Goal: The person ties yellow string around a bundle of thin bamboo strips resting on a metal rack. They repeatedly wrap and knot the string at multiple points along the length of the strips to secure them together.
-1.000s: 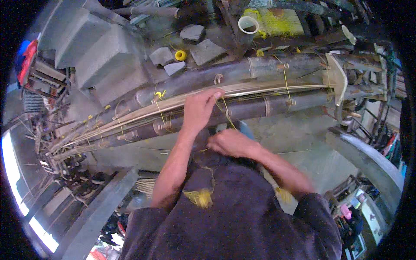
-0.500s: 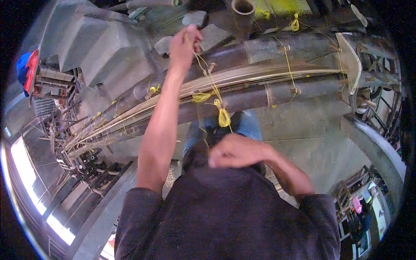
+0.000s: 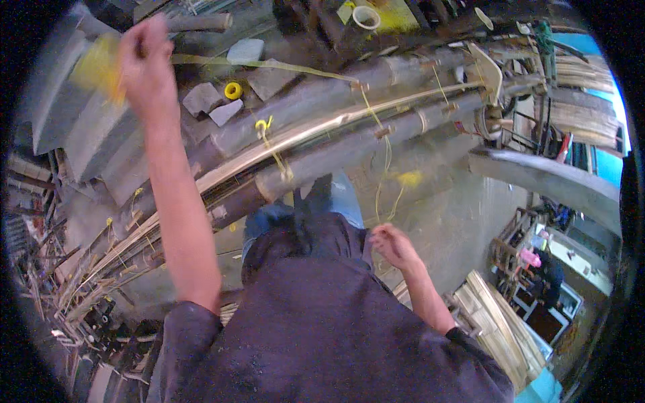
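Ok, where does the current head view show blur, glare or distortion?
All in the head view: the left hand and yellow bundle beside it are smeared, likely by motion; the yellow roll near the stones is clearer; the long poles look bowed, probably partly from the fisheye lens; corners are black; bright glare sits far right.

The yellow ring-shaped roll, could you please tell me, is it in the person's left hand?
No, the yellow ring-shaped roll lies beside grey stones, apart from the left hand.

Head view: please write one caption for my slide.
Left hand outstretched, long yellow cord running from it to a dark round pole; right hand near yellow strands.
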### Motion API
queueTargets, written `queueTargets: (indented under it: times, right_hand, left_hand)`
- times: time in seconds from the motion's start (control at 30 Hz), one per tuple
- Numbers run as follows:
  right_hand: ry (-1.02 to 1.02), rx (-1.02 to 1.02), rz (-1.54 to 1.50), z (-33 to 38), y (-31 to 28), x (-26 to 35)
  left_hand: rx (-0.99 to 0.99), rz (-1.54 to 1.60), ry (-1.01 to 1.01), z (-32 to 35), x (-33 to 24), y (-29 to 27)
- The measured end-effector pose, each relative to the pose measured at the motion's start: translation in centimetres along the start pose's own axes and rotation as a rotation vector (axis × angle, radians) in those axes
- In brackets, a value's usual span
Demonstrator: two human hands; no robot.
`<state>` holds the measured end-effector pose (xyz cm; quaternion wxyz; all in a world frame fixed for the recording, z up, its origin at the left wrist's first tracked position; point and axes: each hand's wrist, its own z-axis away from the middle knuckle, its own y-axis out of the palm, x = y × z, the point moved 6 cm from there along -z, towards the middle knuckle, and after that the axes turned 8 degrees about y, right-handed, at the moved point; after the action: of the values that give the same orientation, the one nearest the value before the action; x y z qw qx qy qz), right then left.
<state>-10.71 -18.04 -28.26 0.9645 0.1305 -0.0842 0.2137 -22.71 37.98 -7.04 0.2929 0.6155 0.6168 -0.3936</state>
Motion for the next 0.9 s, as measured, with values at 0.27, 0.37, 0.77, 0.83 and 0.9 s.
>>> queueTargets:
  times: [0.27, 0.37, 0.77, 0.83, 0.9]
  right_hand:
    - [-1.325, -0.810, 0.982, 6.1, 16.2, 27.5]
    - [-1.375, -0.845, 1.277, 1.3, 14.3, 32.3]
    - [-1.014, -0.507, 0.801, 2.5, 11.5, 11.5]
    - [-1.256, -0.614, 0.743, 3.4, 14.0, 17.0]
    - [-1.290, -0.637, 0.915, 1.1, 14.6, 19.4]
  left_hand:
    - [0.917, -0.445, -0.205, 3.7, 10.0, 0.9]
    - [0.839, -0.172, -0.218, 6.8, 6.8, 0.7]
    - [0.817, -0.089, -0.011, 12.8, -2.5, 2.7]
    - [0.899, -0.124, 0.076, 13.4, -3.2, 6.8]
    - [0.986, -0.213, 0.125, 14.9, -3.3, 10.5]
